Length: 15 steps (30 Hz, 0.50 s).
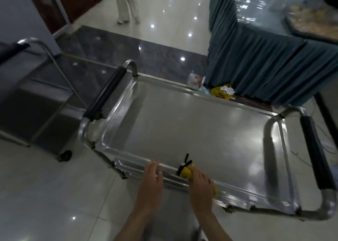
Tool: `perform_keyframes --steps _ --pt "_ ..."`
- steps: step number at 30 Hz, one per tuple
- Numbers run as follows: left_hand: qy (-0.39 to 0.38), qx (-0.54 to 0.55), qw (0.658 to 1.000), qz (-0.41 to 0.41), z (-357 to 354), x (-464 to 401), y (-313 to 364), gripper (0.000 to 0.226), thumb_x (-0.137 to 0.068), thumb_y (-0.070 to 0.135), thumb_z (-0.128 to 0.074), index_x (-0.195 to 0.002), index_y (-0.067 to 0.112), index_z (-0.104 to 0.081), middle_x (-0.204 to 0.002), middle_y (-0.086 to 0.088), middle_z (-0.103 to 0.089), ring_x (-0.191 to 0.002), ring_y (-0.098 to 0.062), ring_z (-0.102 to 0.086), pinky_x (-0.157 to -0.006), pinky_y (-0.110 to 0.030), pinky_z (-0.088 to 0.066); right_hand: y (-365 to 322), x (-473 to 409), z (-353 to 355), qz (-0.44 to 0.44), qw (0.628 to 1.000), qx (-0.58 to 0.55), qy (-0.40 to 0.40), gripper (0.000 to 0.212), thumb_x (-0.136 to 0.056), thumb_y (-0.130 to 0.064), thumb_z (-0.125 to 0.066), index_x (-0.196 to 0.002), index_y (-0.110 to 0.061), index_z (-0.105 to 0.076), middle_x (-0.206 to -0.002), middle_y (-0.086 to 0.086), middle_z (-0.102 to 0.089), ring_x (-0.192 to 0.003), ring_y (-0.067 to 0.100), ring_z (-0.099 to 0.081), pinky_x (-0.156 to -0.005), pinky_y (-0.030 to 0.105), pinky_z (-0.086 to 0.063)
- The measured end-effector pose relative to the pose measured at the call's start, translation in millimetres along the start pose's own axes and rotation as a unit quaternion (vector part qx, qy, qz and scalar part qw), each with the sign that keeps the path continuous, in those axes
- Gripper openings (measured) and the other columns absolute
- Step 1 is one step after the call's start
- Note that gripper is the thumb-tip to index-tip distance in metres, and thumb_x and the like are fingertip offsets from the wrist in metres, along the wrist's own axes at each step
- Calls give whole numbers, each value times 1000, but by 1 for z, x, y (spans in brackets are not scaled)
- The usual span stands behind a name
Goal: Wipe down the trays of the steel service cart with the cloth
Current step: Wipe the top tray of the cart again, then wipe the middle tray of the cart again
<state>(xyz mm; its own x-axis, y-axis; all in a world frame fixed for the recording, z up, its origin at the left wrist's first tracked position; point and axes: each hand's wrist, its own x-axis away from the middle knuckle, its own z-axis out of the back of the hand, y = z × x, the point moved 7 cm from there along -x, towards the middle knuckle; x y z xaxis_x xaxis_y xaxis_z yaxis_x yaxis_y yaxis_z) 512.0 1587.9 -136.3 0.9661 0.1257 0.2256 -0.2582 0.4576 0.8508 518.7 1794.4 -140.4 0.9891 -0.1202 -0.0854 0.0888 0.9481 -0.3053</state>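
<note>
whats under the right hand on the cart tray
A yellow cloth with a black edge lies under the right hand, on the near rim of the top tray. Yellow shows on both sides of the hand; the part beneath the palm is hidden.

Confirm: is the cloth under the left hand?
No, the yellow cloth sits under the right hand; the left hand rests bare on the tray rim.

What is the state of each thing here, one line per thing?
Cloth: bunched, pressed on the tray's near rim by the right hand.
Right hand: on the cloth, holding it.
Left hand: fingers straight, resting on the near rim.
Top tray: bare, shiny.
Second cart: standing to the left.
Bags: on the floor behind the cart.
</note>
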Motion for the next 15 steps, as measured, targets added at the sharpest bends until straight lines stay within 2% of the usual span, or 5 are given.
perform_keyframes --steps 4,7,9,13,15 --pt "2 12 1000 20 40 -10 -13 35 -107 20 -44 -140 22 -55 -139 7 -52 -127 -13 -52 -106 -32 -43 -34 -10 -22 -37 995 -82 -53 39 -92 -38 -42 -119 -29 -68 -106 -5 -73 -96 21 -69 -81 41 -53" --pt "-1 20 999 30 60 -14 -18 34 -108 22 -43 -140 21 -56 -136 5 -55 -124 -14 -54 -104 -31 -43 -59 -13 -26 -43 973 -199 -113 12 -103 -40 -48 -105 -39 -60 -100 -11 -67 -88 12 -63 -80 35 -49" --pt "6 25 999 38 72 -13 -20 32 -107 21 -44 -135 22 -58 -134 4 -58 -122 -16 -56 -101 -31 -43 -76 -9 -18 -46 957 -264 -113 5 -104 -31 -55 -103 -35 -58 -95 -12 -66 -84 9 -61 -75 30 -44" --pt "9 26 999 38 90 -3 -21 30 -105 17 -46 -131 23 -60 -125 6 -60 -116 -13 -57 -93 -27 -40 -93 16 -3 -47 926 -362 -92 7 -99 -36 -58 -103 -33 -62 -94 -31 -69 -85 -11 -63 -76 10 -43" --pt "8 -10 999 37 99 7 -26 28 -104 20 -47 -129 24 -60 -118 9 -59 -113 -16 -59 -89 -28 -42 -91 34 -2 -61 926 -360 -98 6 -100 -32 -59 -105 -34 -61 -93 -25 -69 -85 -12 -62 -73 7 -42"
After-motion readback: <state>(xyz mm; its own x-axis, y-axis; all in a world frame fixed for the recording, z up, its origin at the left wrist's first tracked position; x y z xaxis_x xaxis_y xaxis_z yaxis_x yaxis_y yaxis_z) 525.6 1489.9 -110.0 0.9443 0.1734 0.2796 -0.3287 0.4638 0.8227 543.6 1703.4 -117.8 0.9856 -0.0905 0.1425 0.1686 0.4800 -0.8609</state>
